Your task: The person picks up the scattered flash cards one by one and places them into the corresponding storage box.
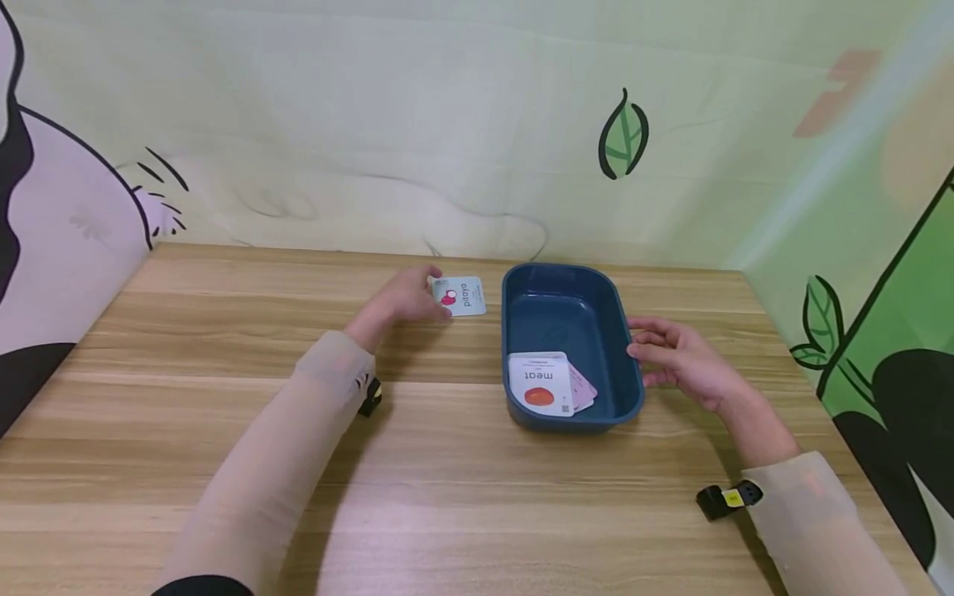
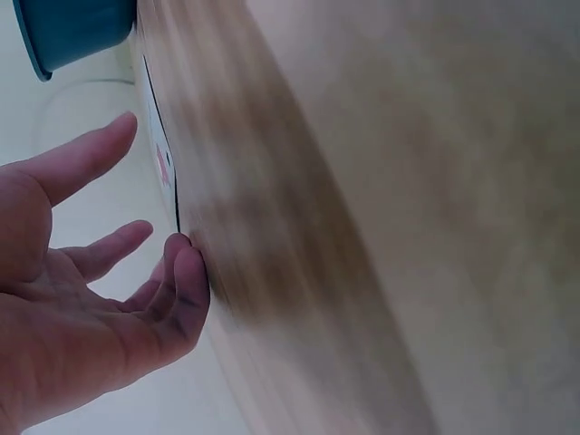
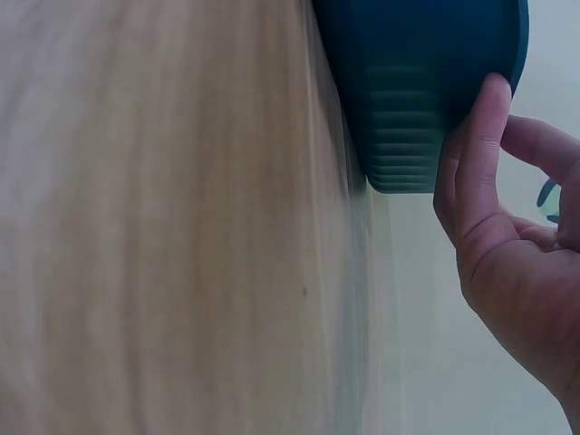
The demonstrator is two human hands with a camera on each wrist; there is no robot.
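A pale blue card marked "pitaya" (image 1: 464, 296) lies flat on the table, left of a dark blue bin (image 1: 566, 285). My left hand (image 1: 406, 296) is at the card's left end, its thumb and fingers spread apart around that end. In the left wrist view, fingertips (image 2: 188, 263) are right at the edge of the card (image 2: 163, 168). My right hand (image 1: 689, 364) rests its fingers, relaxed, against the bin's right side near the rim. Inside the bin's near end lie a white "meat" card (image 1: 540, 385) and a pink card (image 1: 582, 386) partly under it.
The wooden table (image 1: 417, 497) meets a printed cloth backdrop (image 1: 373, 124) just behind the bin and the card. Black wrist cameras sit at both cuffs, the right one (image 1: 719, 501) close over the table.
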